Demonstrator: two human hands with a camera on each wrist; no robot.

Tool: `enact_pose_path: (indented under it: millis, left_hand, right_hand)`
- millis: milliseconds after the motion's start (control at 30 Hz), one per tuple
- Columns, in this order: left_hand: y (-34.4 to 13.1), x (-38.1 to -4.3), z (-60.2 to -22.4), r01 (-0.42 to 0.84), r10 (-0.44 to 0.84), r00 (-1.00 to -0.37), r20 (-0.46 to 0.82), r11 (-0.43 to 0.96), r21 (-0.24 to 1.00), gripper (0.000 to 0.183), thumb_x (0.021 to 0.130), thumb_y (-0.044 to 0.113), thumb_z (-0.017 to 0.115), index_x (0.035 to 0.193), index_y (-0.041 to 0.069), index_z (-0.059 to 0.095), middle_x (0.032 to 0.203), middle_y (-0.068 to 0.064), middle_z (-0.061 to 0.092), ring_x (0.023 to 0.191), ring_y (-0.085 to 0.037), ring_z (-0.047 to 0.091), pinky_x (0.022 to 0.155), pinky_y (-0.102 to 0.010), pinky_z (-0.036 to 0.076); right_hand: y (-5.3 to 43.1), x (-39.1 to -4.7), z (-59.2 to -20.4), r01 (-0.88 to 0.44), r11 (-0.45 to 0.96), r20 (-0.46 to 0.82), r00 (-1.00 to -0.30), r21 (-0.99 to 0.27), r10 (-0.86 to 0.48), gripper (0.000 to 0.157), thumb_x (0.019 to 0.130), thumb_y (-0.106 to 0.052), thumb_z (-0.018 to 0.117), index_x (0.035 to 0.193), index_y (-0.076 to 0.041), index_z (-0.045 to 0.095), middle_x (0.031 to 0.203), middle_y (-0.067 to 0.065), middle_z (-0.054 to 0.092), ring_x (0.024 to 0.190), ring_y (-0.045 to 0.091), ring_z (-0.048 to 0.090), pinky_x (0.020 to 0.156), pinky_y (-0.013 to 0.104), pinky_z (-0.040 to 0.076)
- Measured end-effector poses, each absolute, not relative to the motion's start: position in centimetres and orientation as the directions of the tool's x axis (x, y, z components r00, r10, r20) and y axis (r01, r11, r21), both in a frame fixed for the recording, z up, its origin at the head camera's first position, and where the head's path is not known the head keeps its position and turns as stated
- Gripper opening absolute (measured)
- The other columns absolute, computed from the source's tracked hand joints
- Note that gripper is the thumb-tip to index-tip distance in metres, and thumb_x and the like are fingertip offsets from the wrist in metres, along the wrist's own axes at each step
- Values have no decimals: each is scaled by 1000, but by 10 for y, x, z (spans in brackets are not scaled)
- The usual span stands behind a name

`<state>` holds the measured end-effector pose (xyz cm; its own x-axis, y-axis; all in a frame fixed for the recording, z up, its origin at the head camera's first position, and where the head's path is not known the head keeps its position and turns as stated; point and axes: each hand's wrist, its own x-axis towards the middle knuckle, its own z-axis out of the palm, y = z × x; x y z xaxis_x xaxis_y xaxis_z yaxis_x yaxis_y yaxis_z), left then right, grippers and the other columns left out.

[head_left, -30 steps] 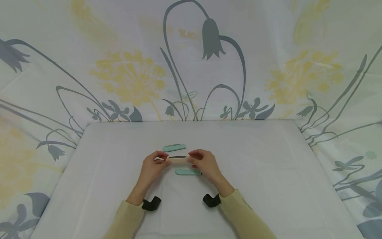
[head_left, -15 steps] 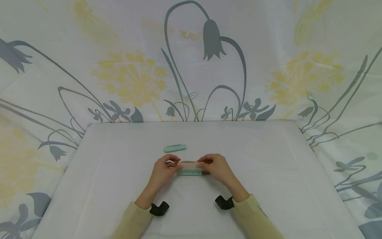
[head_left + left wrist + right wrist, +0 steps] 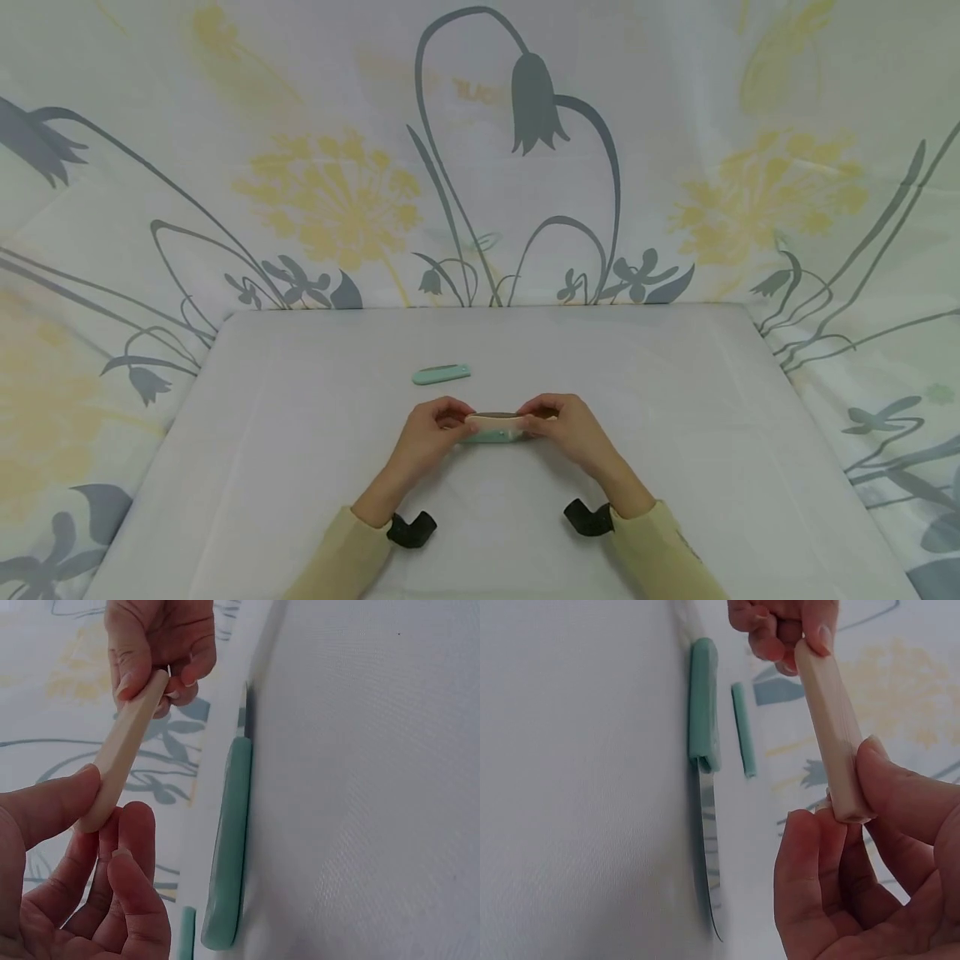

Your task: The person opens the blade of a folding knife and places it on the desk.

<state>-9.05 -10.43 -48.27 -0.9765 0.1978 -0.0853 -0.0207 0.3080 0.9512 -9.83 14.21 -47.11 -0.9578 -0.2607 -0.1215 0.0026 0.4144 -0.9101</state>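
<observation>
Both hands hold up a cream folding knife (image 3: pixel 495 422), its blade side showing as a dark strip along the top in the head view. My left hand (image 3: pixel 432 433) pinches one end between thumb and fingers; my right hand (image 3: pixel 566 427) pinches the other. Under it on the table lies a mint-green knife (image 3: pixel 231 847) with its blade (image 3: pixel 709 832) out, pointing to the right. In the head view the held knife and right fingers cover part of it. Farther back lies a second mint-green folding knife (image 3: pixel 441 374), apparently folded.
A white cloth covers the table (image 3: pixel 285 400). Behind it hangs a flower-printed curtain (image 3: pixel 480 167), which also runs along both sides. A black wrist device (image 3: pixel 412 530) sits at the left cuff, and another black device (image 3: pixel 588 518) at the right.
Both hands have moved right and towards the person with the cream knife, which now overlaps the nearer green knife in the head view. The green knives lie as before.
</observation>
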Motion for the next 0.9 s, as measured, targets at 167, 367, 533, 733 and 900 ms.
enact_pose_path:
  millis: [167,367,533,733,900]
  left_hand:
    - [-101,-89,-483,-39,209,-972,-109,313,949,17,87,11,78,101,4,72,91,-3,70,80,-14,66,65,-26,49]
    - [-99,-88,-485,-45,218,-968,-121,322,946,17,86,11,79,100,5,72,91,-2,71,82,-14,68,67,-28,50]
    - [-97,-86,-484,-39,248,-962,-115,292,956,16,85,11,79,99,4,72,89,-2,71,80,-15,68,66,-29,50]
    - [-94,-84,-482,-45,262,-958,-118,268,962,15,86,9,77,99,4,72,88,-2,71,78,-16,68,65,-29,48]
    - [-92,-84,-483,-44,272,-955,-121,271,962,15,86,10,77,99,4,73,89,-2,71,79,-16,69,65,-30,48]
  right_hand:
    - [147,-100,-473,-27,467,-115,-955,-884,-273,17,87,-25,79,98,-12,76,92,-3,70,88,16,59,74,29,47]
    - [146,-100,-471,-43,435,-110,-941,-899,-321,27,87,-29,79,106,-9,76,96,-3,70,91,18,60,75,32,47]
    - [138,-100,-471,-51,412,-112,-925,-910,-362,25,88,-31,77,104,-12,77,100,-3,70,92,20,59,74,35,48]
    - [129,-100,-470,-72,399,-95,-919,-914,-382,20,90,-32,76,100,-14,78,97,-3,71,88,19,60,72,34,49]
    - [125,-98,-468,-60,381,-102,-915,-923,-391,19,90,-29,75,97,-12,78,92,-2,71,84,19,60,69,32,49]
